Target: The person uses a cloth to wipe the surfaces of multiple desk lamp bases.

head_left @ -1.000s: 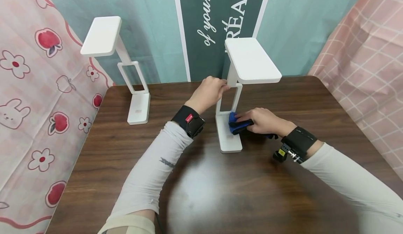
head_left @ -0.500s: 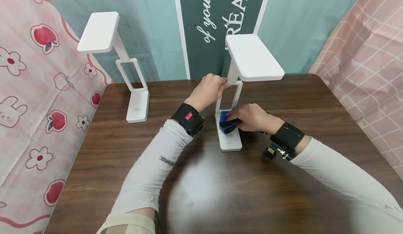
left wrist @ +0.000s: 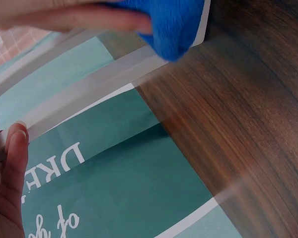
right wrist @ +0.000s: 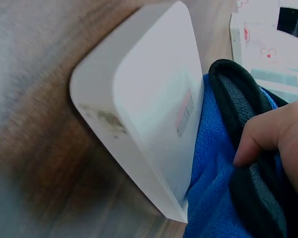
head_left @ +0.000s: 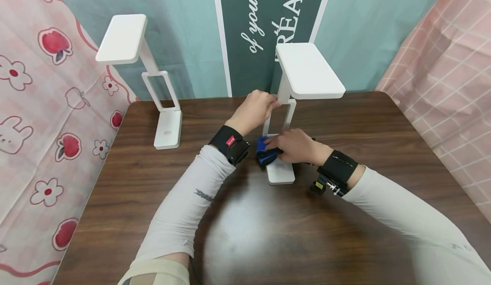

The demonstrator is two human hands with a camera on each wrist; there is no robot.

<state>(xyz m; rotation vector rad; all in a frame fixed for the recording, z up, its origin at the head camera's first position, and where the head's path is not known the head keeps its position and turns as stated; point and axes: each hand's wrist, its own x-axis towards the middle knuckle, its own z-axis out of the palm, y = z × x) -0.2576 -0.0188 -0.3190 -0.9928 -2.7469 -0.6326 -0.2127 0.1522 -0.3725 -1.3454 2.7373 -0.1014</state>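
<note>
A white folding desk lamp [head_left: 310, 73] stands upright on the wooden table, its flat panel raised. High on its open frame, near the hinge, my left hand [head_left: 255, 111] grips it with thumb and fingers. My right hand [head_left: 295, 146] holds a bunched blue cloth [right wrist: 213, 173] with black edging against the lamp's base [head_left: 281, 175]. The cloth covers the rear part of the base and hangs past its left side. In the right wrist view, a brownish smudge [right wrist: 108, 120] marks the base's front corner. The left wrist view shows the cloth at the foot of the frame.
A second white lamp [head_left: 167, 129] of the same kind stands at the back left of the table [head_left: 245, 238]. Behind the table hangs a teal curtain [head_left: 184, 29] with lettering; pink patterned cloths [head_left: 452, 72] hang at both sides.
My right hand has moved left with the cloth, across the lamp's base from its right side to past its left side. My left hand keeps its grip on the frame.
</note>
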